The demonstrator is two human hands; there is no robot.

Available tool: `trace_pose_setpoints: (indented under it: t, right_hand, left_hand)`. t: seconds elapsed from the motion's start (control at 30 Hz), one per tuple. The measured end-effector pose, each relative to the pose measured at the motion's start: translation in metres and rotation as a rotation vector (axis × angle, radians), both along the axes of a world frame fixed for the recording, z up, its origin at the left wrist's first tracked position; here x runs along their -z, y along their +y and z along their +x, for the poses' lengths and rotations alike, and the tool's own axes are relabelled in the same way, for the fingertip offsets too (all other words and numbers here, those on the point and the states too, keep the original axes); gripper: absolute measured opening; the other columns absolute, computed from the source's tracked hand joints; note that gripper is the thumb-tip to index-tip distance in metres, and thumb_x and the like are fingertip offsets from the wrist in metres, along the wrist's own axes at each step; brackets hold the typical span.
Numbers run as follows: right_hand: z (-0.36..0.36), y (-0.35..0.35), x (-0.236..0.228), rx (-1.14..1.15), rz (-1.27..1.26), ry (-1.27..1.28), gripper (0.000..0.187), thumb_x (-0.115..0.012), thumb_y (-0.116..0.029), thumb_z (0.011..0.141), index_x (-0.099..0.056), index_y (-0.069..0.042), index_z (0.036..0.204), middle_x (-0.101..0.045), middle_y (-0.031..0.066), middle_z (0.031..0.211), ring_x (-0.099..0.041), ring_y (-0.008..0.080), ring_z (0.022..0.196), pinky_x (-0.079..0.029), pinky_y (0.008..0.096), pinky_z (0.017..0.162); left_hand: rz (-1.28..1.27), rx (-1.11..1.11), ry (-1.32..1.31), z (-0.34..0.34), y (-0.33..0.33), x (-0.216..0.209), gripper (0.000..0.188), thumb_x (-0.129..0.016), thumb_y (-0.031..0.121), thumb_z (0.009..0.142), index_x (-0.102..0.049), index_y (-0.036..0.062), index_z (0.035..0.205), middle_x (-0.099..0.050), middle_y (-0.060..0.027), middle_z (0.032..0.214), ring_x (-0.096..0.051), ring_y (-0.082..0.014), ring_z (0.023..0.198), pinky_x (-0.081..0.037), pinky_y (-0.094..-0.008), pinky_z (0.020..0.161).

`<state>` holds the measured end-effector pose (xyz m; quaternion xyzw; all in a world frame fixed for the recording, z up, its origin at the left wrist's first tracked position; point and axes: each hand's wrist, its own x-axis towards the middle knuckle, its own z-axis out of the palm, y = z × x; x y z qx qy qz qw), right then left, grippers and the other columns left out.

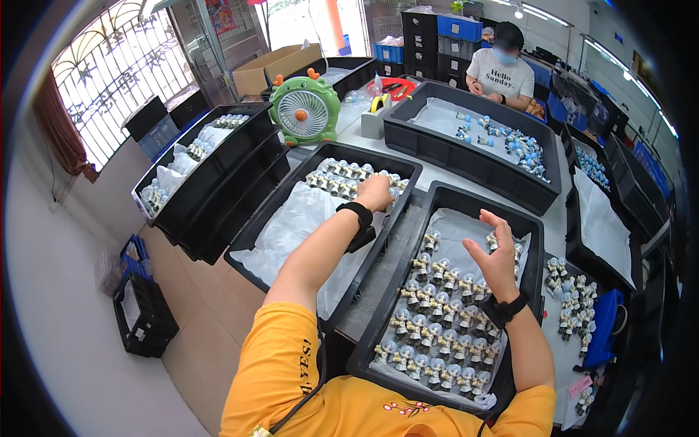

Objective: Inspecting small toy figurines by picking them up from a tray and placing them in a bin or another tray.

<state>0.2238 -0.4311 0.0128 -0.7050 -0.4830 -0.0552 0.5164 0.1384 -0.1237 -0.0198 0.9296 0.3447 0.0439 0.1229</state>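
My left hand (374, 194) reaches over the far end of a black tray lined with white sheeting (291, 251). Its fingers are curled down among small white-haired figurines (341, 175) standing in rows, and what they hold is hidden. Nearer me on the right is a second black tray (535, 251), with rows of similar figurines (437, 302) on white lining. Over its far right part hovers my right hand (495, 258), thumb and fingers apart. A figurine shows in the gap between them, apparently standing in the tray.
A green fan (306, 109) stands beyond the left tray, beside stacked black trays (218, 193). Behind are a tape dispenser (375, 116) and a black tray of blue-topped pieces (473, 156). More figurines (575, 302) lie at right. A masked person (502, 69) works across the table.
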Motion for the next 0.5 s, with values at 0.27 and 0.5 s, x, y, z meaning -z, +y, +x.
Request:
trace_pose_setpoints:
  t: [0.27,0.5]
  right_hand:
    - [0.003,0.002,0.002,0.018,0.009,0.034,0.051,-0.075,-0.014,0.073,-0.056,-0.005,0.119,-0.059,0.0086,0.113,-0.053,0.023,0.109,-0.041,0.0345,0.094]
    - [0.007,0.001,0.003,0.026,0.009,0.039,0.047,-0.073,-0.014,0.075,-0.057,-0.005,0.119,-0.059,0.0082,0.11,-0.055,0.0225,0.107,-0.041,0.0333,0.093]
  left_hand:
    - [-0.009,0.071,-0.024,0.006,0.008,0.023,0.037,-0.076,0.019,0.071,-0.066,0.003,0.104,-0.065,-0.0199,0.107,-0.063,-0.0353,0.101,-0.052,-0.0415,0.086]
    - [0.006,0.191,-0.14,-0.015,0.003,0.007,0.048,-0.074,0.022,0.075,-0.058,0.0022,0.116,-0.061,-0.021,0.112,-0.058,-0.0354,0.108,-0.046,-0.0412,0.092]
